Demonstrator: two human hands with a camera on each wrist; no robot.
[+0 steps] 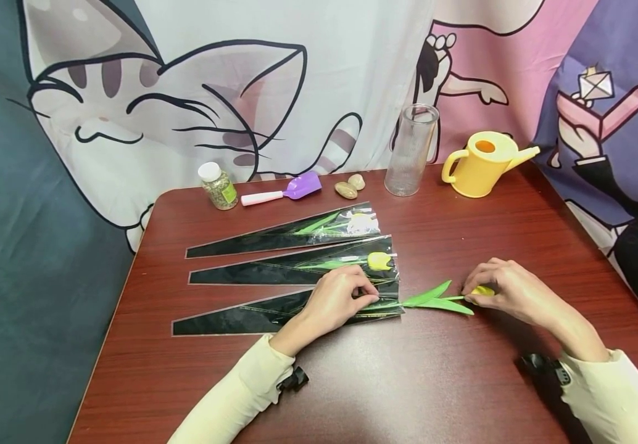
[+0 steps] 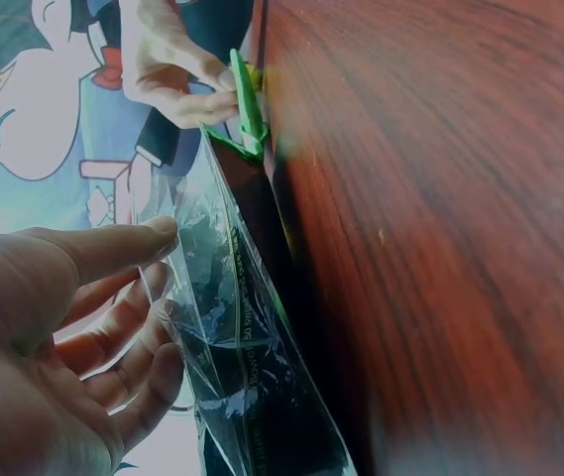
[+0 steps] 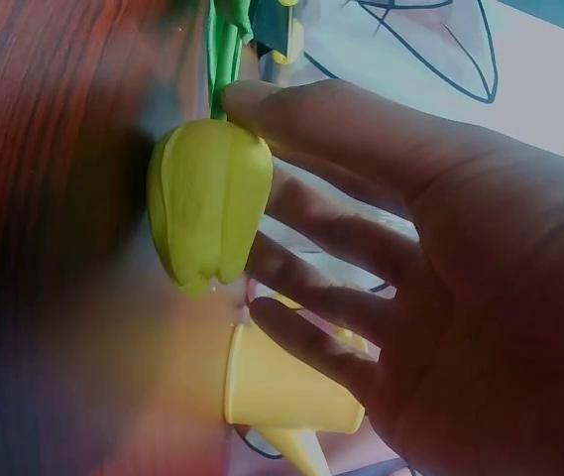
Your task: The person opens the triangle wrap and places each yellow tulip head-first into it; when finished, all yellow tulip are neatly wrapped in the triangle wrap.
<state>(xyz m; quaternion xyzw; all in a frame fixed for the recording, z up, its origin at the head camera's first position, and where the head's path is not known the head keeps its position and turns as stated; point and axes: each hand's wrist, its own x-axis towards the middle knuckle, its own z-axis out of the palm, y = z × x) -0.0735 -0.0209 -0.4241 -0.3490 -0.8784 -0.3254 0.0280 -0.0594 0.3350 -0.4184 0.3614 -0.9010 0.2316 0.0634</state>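
My left hand point(image 1: 334, 297) pinches the open wide end of the nearest black-and-clear flower sleeve point(image 1: 224, 322), thumb against its clear film in the left wrist view. With my right hand point(image 1: 513, 291) I pinch an artificial yellow tulip point(image 3: 210, 203) by the stem just under its bloom. The tulip's green leaves point(image 1: 432, 297) lie outside the sleeve's mouth, while its lower stem runs inside, partly hidden by my left hand. Farther back are a second sleeve point(image 1: 252, 272) holding a yellow tulip point(image 1: 379, 261) and a third sleeve point(image 1: 241, 243) holding a pale tulip point(image 1: 359, 222).
Along the table's back edge stand a jar of green bits point(image 1: 219, 188), a purple toy shovel point(image 1: 302, 185), two stones point(image 1: 346, 190), a clear ribbed vase point(image 1: 410, 157) and a yellow watering can point(image 1: 479, 172). A cartoon-print curtain point(image 1: 274, 92) hangs behind.
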